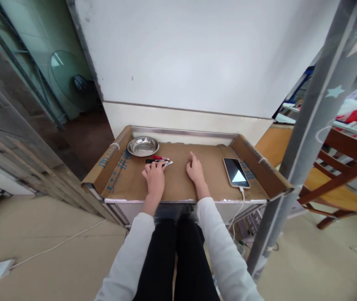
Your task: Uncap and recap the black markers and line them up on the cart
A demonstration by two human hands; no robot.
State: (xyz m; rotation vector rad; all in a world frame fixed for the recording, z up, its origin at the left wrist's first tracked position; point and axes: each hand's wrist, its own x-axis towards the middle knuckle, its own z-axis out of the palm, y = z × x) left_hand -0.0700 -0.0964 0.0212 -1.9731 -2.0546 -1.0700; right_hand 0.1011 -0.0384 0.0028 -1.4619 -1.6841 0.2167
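Observation:
My left hand [155, 179] is palm down on the cardboard, its bent fingers closed over a pen with a pale, silvery end [168, 163]. Just beyond the fingertips lie a black pen [151, 161] and a red pen [160, 158], close together. The fingers partly hide how many pens are under them. To the right, my right hand [196, 170] rests on the cardboard, holding nothing, with the index finger stretched forward and the others loosely bent. Behind the left hand stands a round, shallow steel dish [142, 147].
Brown cardboard [178, 190] with raised sides covers the small table. A phone [236, 172] lies on the right, its white cable [238, 211] hanging over the front edge. A grey post [304, 125] and a wooden chair [338, 179] are farther right. A white panel [197, 54] rises behind.

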